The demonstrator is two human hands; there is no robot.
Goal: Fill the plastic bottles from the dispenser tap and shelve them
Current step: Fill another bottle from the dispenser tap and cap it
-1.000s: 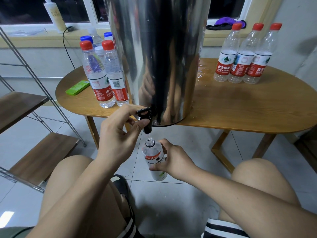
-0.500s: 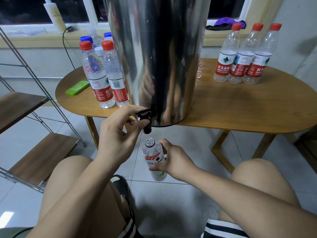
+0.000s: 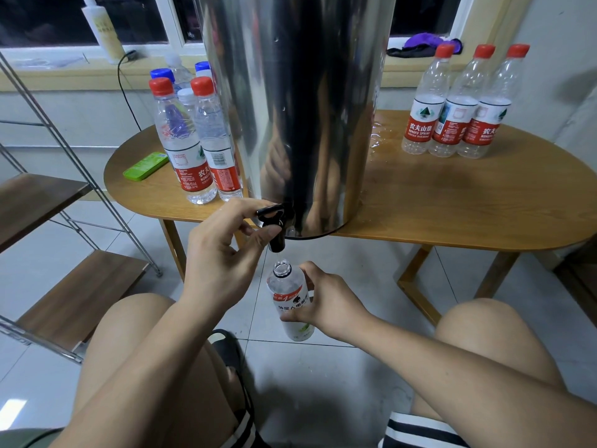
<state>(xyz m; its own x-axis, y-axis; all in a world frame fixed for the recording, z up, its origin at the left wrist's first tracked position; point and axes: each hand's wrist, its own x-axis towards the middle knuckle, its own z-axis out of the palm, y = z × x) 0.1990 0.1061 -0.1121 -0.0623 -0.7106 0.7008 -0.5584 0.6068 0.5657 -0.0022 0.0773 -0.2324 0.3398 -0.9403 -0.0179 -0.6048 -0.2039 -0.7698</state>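
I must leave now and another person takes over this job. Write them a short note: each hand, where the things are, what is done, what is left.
Left hand: pinches the lever of the black tap on the steel dispenser.
Right hand: holds the uncapped bottle upright, mouth just under the spout.
Capped bottles: one group left of the dispenser, three bottles to its right, all on the table.
Done: bottle in place; its fill level is unclear.
Left: finish filling, cap it, shelve the bottles on the rack.
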